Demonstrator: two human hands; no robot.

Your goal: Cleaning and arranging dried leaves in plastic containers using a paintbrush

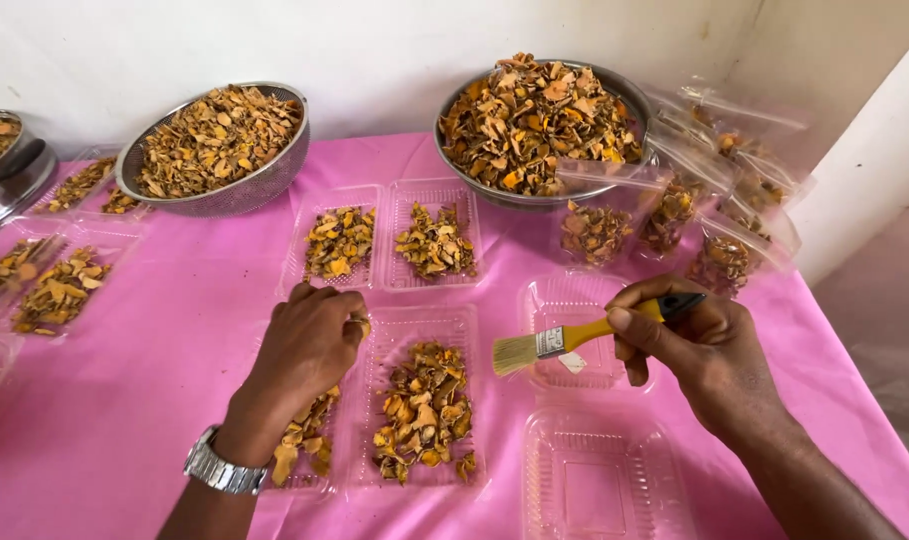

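Head view: my right hand (699, 350) pinches a yellow-handled brush (564, 340), fingers wrapped tight on the handle, bristles pointing left over an empty clear tray (574, 345). My left hand (309, 345) rests curled on the near clamshell tray (419, 410) of dried orange chips; whether it grips anything, I cannot tell. Far off on the pink cloth (164, 340), two metal bowls (219, 145) are heaped with chips.

table (154, 330): pink cloth | on it: clear trays (594, 490), metal bowls (264, 180), filled bags (594, 230)
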